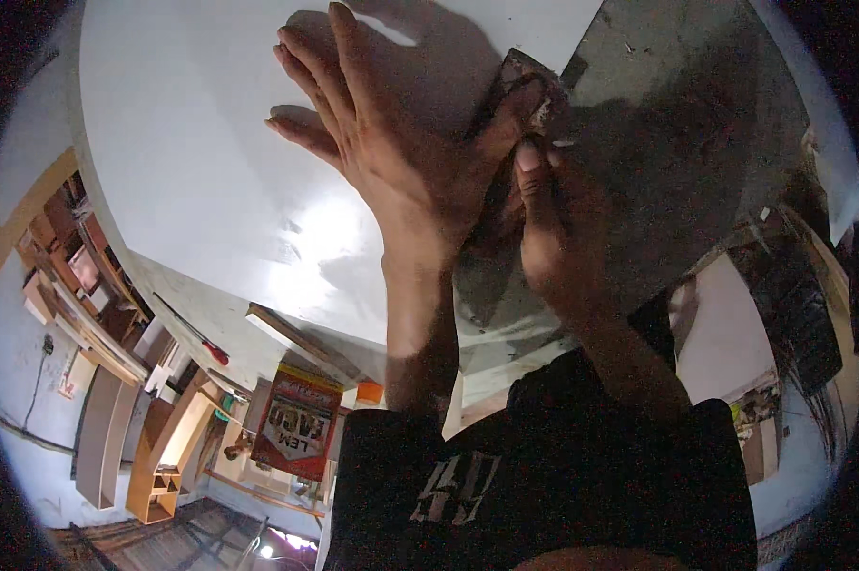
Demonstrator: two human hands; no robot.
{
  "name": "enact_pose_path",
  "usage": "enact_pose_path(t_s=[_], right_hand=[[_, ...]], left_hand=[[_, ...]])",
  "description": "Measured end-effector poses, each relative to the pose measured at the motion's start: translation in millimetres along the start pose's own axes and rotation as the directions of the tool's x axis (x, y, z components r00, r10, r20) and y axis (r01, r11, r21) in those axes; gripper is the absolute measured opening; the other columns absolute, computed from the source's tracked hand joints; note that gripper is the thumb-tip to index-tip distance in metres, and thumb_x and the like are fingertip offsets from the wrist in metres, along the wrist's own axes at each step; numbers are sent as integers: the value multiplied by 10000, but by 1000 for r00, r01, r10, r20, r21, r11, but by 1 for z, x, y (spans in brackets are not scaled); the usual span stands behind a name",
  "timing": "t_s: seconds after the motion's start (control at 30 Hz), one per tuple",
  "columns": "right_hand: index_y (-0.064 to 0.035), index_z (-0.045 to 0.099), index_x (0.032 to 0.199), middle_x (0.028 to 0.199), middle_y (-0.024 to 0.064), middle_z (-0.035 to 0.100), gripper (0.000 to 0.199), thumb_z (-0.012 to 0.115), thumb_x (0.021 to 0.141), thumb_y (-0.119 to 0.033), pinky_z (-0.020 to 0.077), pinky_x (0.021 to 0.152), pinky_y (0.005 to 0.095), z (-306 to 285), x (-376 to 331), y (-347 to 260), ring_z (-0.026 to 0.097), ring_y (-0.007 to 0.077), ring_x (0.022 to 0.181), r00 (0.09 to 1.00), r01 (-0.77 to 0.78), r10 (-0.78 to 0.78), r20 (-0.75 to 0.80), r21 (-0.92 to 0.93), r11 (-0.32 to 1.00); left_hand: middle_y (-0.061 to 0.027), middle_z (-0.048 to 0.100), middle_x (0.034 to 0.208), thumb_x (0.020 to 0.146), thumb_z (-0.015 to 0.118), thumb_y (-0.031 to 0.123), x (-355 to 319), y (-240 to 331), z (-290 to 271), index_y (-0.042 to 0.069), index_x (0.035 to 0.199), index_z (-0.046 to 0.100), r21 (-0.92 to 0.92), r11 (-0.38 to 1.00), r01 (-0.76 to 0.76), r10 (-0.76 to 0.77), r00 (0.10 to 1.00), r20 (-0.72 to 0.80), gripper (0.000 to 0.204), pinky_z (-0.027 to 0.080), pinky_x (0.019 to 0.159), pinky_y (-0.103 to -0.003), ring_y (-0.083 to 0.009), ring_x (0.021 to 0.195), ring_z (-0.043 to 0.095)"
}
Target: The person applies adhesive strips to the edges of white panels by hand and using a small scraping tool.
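Note:
My left hand (387, 157) lies over a glossy white panel (192, 143) with its fingers stretched and spread. Its thumb reaches right to a small dark flat piece with a worn, pale-marked corner (519, 63). Close beside it, my right hand (563, 228) is closed around the lower part of that piece, its thumb on top. The kind of piece cannot be made out, as both hands and deep shadow cover most of it. It sits where the white panel meets a dark grey surface (677, 143).
A screwdriver with a red handle (216, 355) and a wooden strip (301, 341) lie near the panel's edge. A red glue package (299, 423) and an orange object (369, 391) are at lower left. Beyond are wooden cabinet pieces (156, 481) and stacked boards (87, 324).

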State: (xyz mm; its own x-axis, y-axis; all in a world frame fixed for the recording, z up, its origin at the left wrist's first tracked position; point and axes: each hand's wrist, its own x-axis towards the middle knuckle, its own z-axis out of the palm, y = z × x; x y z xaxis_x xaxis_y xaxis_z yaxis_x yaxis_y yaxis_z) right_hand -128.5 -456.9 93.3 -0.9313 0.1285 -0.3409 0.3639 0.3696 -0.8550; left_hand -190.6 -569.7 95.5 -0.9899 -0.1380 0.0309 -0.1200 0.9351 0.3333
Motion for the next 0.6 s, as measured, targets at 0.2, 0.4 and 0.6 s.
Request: enact_pose_path(t_s=[0.2,0.4,0.6], right_hand=[[-8,601,897,718,70,561,374,518,1023,-350,433,604,365,-2,-1,7,517,156,657,998,29,-28,-53,30,999],[-20,600,865,671,75,567,403,500,1026,-375,446,610,349,-5,5,-1,543,160,624,994,-94,90,54,74,993],[-22,597,844,618,98,551,380,461,1043,-315,437,542,362,-6,12,-9,555,222,566,996,-84,85,-5,58,995]], left_hand=[[-302,229,1552,676,792,638,3,1,1,-3,1511,260,37,999,14,-15,999,38,1179,39,1162,-628,-445,1473,143],[-285,222,1562,673,790,638,8,10,-5,4,1519,249,-6,999,53,-53,997,57,1188,35,1164,-629,-424,1481,135],[-294,236,1553,686,791,627,8,3,3,18,1522,254,8,1000,5,-5,1000,29,1166,56,1165,-634,-446,1474,133]])
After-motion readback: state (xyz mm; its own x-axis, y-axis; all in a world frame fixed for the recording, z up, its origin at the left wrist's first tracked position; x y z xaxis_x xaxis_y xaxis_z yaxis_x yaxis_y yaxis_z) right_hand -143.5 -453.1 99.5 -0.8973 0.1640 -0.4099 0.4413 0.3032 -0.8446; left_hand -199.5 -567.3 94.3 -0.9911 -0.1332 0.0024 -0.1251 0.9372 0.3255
